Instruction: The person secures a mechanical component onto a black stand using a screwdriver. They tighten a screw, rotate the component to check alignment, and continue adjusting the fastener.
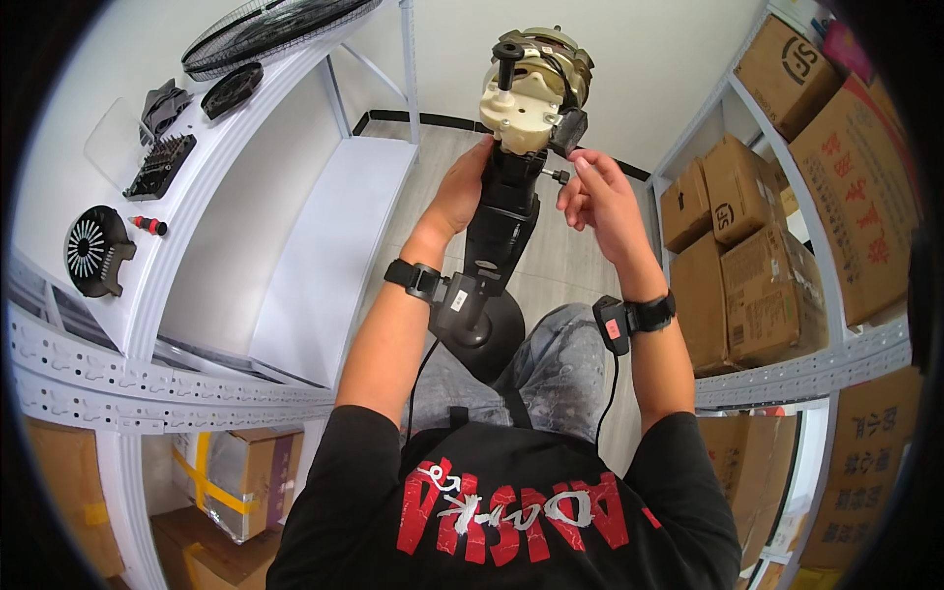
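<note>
A stand fan, its motor [560, 64] bare, rises between my legs on a round black base [482, 344]. A cream gear housing [526, 108] with an upright black knob sits at the motor's rear. My left hand [460, 192] is closed against the left side of the black fan neck [503, 187], some fingers hidden behind it. To the right of the neck is my right hand [602, 197], fingers loosely bent and apart, with nothing seen in them. Its fingertips are near a small black box [568, 130] on the housing and a side screw knob [558, 176].
On the left white shelf [221, 147] lie a wire fan grille [275, 34], a bit set [160, 167], a red-and-black screwdriver [148, 225] and a black slotted motor cover [96, 251]. Cardboard boxes [767, 285] fill the right rack. Cables hang from both wrist devices.
</note>
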`<state>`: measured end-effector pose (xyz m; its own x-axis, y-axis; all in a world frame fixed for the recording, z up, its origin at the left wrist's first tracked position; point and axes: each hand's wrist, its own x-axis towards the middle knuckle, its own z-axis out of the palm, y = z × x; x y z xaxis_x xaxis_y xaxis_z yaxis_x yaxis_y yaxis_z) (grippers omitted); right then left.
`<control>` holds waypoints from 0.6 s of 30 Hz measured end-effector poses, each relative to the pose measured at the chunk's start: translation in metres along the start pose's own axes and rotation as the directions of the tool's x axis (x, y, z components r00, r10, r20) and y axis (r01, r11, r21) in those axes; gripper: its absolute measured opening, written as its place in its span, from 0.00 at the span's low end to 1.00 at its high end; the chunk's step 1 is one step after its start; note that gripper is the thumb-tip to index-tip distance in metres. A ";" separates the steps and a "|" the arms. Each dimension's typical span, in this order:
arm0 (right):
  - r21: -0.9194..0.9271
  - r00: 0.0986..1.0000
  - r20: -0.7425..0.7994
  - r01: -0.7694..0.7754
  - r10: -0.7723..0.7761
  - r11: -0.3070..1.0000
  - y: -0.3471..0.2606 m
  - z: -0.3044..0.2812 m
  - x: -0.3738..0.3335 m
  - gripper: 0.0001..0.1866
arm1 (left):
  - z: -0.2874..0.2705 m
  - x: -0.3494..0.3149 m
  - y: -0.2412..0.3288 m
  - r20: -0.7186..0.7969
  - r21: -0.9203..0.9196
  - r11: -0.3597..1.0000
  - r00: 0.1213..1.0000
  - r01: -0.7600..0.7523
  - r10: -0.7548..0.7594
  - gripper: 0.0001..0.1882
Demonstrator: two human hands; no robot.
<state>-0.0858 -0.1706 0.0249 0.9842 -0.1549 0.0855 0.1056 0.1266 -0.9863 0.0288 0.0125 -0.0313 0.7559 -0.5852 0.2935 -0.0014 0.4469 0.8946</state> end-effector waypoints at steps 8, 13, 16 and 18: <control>-0.533 0.907 0.034 0.373 -0.421 0.760 0.018 -0.006 0.004 0.07 | -0.006 0.002 -0.008 0.093 -0.330 0.944 0.994 -0.017 0.051 0.22; 0.191 0.993 0.057 -0.116 0.107 0.975 0.010 -0.007 0.014 0.10 | -0.011 0.005 -0.013 0.117 -0.338 0.941 0.993 0.007 0.035 0.23; 0.172 0.985 0.100 -0.153 0.138 0.973 0.008 -0.006 0.012 0.13 | -0.007 0.001 -0.010 0.044 -0.182 0.983 0.998 -0.029 0.037 0.22; -0.019 1.000 0.024 -0.015 0.015 1.000 0.009 -0.002 0.003 0.13 | -0.006 -0.001 -0.003 0.043 -0.143 0.990 0.999 -0.020 0.027 0.22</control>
<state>-0.0825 -0.1721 0.0163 0.9889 -0.1292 0.0736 0.0881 0.1102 -0.9900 0.0320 0.0150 -0.0364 0.7269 -0.6016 0.3313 0.0768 0.5506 0.8312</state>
